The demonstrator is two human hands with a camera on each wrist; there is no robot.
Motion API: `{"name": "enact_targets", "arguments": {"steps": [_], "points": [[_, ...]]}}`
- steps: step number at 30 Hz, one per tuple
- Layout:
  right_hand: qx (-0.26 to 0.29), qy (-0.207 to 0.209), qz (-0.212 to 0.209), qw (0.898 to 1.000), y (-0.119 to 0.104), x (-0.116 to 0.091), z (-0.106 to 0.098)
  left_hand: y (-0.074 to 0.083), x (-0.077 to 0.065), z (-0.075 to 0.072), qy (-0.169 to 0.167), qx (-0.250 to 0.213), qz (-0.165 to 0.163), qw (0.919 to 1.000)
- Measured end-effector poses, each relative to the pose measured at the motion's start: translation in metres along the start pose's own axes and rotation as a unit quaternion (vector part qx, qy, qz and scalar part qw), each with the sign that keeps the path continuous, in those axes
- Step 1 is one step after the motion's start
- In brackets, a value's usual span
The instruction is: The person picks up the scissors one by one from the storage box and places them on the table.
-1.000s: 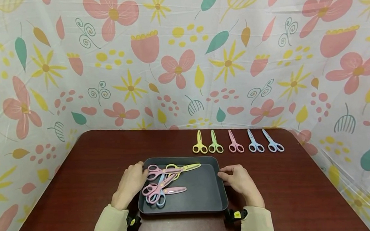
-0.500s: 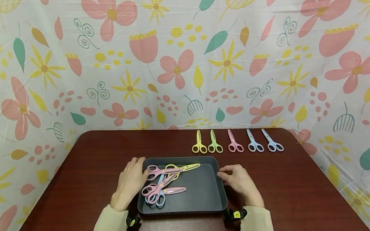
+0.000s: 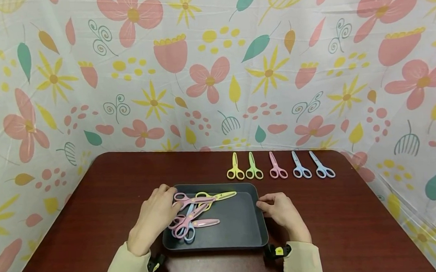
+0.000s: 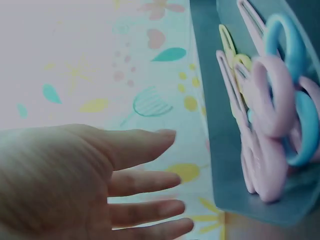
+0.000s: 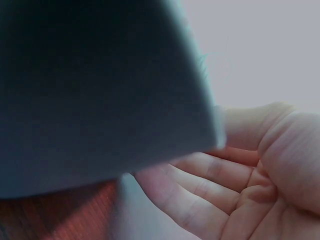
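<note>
A dark grey rectangular tray [image 3: 239, 223] lies on the table with several scissors piled in its left half. Among them are pink scissors [image 3: 191, 218], yellow scissors [image 3: 224, 196] and blue scissors [image 3: 189, 235]. My left hand [image 3: 152, 218] is above the tray's left edge, close to the pink handles. In the left wrist view that hand [image 4: 75, 180] has its fingers extended and holds nothing. With thumb and fingers, my right hand [image 3: 283, 215] grips the tray's right wall. The right wrist view shows its fingers [image 5: 190, 200] beneath the dark tray wall [image 5: 110, 125].
Beyond the tray, a row of scissors lies on the brown table [image 3: 122, 176]: yellow scissors [image 3: 235, 167], green scissors [image 3: 253, 167], pink scissors [image 3: 277, 166] and two blue pairs [image 3: 300, 165]. A flower-print curtain [image 3: 199, 91] hangs behind and beside the table.
My left hand has come off the tray's left rim and shifted slightly inward, over the pink handles. The right hand keeps its grip, and the tray stays in place.
</note>
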State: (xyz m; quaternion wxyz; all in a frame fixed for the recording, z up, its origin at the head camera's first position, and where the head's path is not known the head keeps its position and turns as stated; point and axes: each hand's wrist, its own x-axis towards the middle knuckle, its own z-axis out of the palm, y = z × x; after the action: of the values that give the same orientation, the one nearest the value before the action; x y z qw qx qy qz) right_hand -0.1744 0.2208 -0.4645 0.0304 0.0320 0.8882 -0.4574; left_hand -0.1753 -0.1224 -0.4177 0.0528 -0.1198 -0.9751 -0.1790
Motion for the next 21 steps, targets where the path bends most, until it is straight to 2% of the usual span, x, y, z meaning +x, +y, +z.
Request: {"name": "enact_targets", "arguments": {"steps": [8, 15, 21], "points": [[0.004, -0.005, -0.001, 1.000, 0.000, 0.000, 0.001, 0.014, -0.012, -0.003, -0.024, 0.036, 0.044, 0.9981], [0.011, -0.006, -0.002, 1.000, 0.002, 0.001, -0.001, 0.022, -0.019, -0.005, -0.047, 0.018, 0.064, 0.9967], [0.017, -0.009, -0.002, 1.000, 0.000, 0.001, 0.000, 0.021, -0.023, -0.002, -0.038, 0.028, 0.079, 0.9957]]}}
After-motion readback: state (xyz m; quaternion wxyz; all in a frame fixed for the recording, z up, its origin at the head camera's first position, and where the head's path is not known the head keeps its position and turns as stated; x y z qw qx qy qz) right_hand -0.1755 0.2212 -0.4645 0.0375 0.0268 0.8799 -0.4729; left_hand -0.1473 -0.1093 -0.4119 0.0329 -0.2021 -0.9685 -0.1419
